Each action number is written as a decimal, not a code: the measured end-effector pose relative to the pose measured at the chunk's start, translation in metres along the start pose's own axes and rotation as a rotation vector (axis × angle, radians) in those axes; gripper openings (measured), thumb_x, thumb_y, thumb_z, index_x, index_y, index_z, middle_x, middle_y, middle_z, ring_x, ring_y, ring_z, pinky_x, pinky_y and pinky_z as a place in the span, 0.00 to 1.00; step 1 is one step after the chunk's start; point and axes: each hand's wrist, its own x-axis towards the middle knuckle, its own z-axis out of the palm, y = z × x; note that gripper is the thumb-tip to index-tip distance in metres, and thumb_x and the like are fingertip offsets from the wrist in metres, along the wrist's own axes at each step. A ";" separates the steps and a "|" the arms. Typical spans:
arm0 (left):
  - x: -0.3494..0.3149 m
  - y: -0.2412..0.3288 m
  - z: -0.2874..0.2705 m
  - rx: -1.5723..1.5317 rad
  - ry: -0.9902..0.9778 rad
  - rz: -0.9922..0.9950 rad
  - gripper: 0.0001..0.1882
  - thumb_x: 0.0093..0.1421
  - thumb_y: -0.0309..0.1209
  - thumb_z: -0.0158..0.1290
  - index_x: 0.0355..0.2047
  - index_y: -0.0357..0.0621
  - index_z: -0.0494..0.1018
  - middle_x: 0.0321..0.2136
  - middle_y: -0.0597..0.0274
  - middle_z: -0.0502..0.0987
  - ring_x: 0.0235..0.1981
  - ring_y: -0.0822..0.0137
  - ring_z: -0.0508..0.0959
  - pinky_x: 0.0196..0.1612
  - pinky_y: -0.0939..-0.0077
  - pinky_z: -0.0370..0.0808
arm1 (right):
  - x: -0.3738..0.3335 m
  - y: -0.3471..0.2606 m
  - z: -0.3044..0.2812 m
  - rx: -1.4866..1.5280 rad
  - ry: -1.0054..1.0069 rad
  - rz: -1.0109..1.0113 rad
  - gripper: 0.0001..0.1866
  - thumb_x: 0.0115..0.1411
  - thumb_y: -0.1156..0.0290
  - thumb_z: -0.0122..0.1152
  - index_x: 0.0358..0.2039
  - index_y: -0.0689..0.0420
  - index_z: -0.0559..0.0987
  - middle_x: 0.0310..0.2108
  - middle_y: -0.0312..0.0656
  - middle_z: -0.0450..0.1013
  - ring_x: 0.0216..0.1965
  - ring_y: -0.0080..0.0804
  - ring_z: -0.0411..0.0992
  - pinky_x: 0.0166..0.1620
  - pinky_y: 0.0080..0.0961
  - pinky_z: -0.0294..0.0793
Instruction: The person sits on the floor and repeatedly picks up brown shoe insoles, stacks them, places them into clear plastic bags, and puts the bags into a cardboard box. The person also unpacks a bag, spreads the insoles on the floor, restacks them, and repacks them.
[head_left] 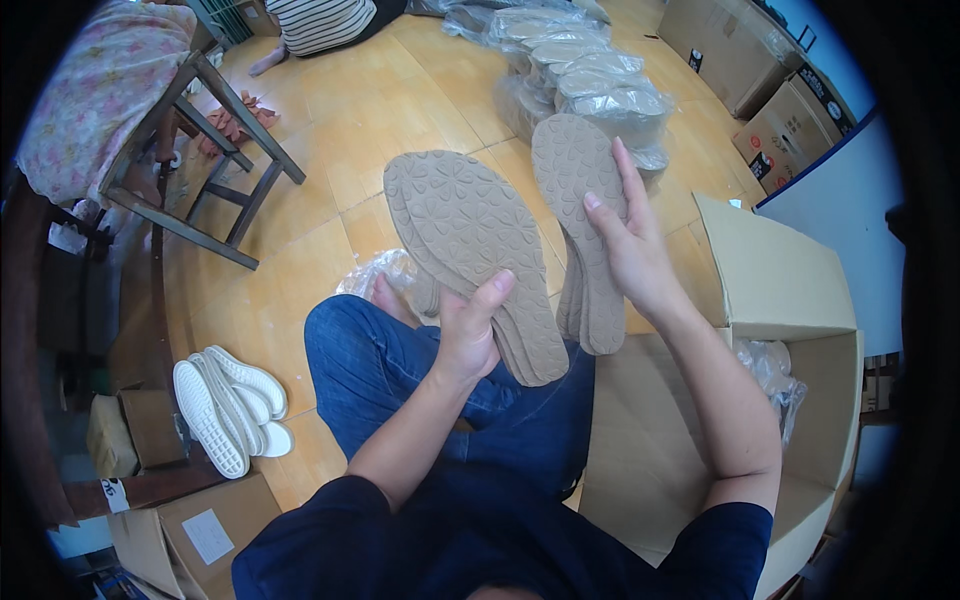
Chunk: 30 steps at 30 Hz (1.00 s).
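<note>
Two stacks of brown shoe soles with an embossed flower pattern are raised above my lap. My left hand [472, 325] grips the left stack of soles [465, 225] near its narrower end, thumb on top and fingers hidden beneath. Its layers fan slightly at the edge. The right stack of soles [572, 175] stands more upright, and my right hand [630, 235] clasps its right side, with the thumb across the patterned face. Below and between the stacks, my jeans-clad crossed legs [365, 350] show.
An open cardboard box [650, 440] with clear plastic inside stands at my right. Plastic-wrapped stacks of soles [600, 80] lie ahead on the tiled floor. White shoe soles [225, 410] rest at left, near a wooden stool [225, 180]. A person in a striped top [325, 22] sits at far left.
</note>
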 end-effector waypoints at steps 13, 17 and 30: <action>0.004 -0.001 -0.002 0.033 0.051 -0.047 0.24 0.59 0.20 0.55 0.56 0.37 0.64 0.49 0.57 0.73 0.49 0.67 0.75 0.54 0.71 0.72 | 0.000 0.009 -0.004 -0.107 -0.006 -0.036 0.35 0.66 0.74 0.48 0.69 0.60 0.46 0.66 0.54 0.52 0.66 0.38 0.54 0.65 0.29 0.55; 0.003 0.006 -0.009 0.070 0.012 -0.078 0.26 0.57 0.20 0.57 0.56 0.36 0.64 0.49 0.56 0.73 0.49 0.66 0.75 0.53 0.71 0.73 | 0.001 0.010 -0.001 -0.170 -0.008 -0.085 0.35 0.66 0.74 0.49 0.69 0.61 0.46 0.66 0.54 0.52 0.66 0.38 0.55 0.65 0.29 0.56; -0.043 -0.025 -0.106 0.693 -0.028 -0.690 0.25 0.57 0.27 0.61 0.52 0.40 0.65 0.38 0.63 0.76 0.33 0.72 0.77 0.36 0.78 0.76 | 0.005 0.020 -0.010 -0.127 0.029 -0.125 0.35 0.65 0.76 0.49 0.68 0.66 0.47 0.65 0.53 0.53 0.67 0.37 0.51 0.67 0.28 0.51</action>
